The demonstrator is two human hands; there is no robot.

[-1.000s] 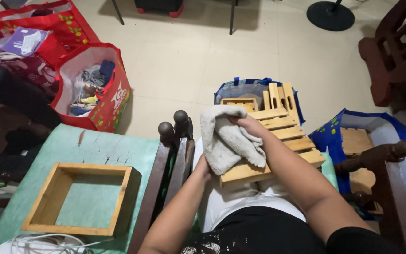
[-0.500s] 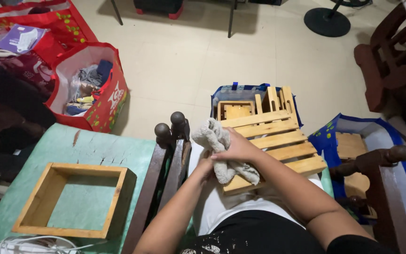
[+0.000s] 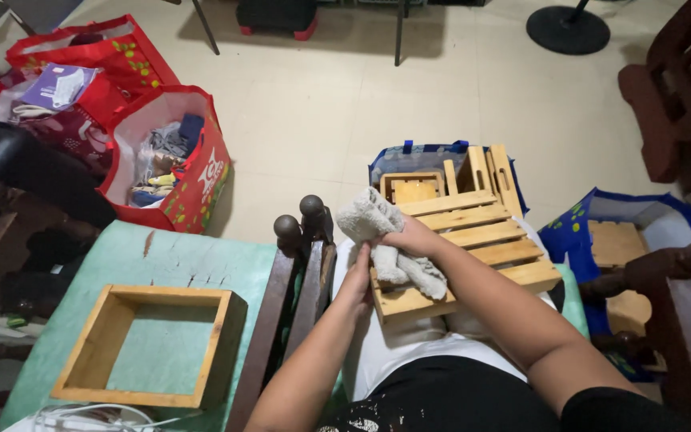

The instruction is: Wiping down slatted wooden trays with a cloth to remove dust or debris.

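A slatted wooden tray (image 3: 473,248) rests across my lap. My right hand (image 3: 411,237) grips a grey-white cloth (image 3: 377,232) and presses it on the tray's left end. My left hand (image 3: 357,276) holds the tray's left edge, just beside the cloth. Part of the cloth bunches up above my right hand, and part trails down over the slats.
A square wooden frame (image 3: 149,344) lies on a green table (image 3: 193,260) to my left. A blue bag (image 3: 441,164) with several wooden pieces stands ahead; another blue bag (image 3: 601,232) is at right. Red bags (image 3: 193,172) sit far left. Dark chair posts (image 3: 301,264) flank me.
My right hand has dragged the cloth leftward along the tray, bunching it at the left end. The left hand stays on the tray's edge.
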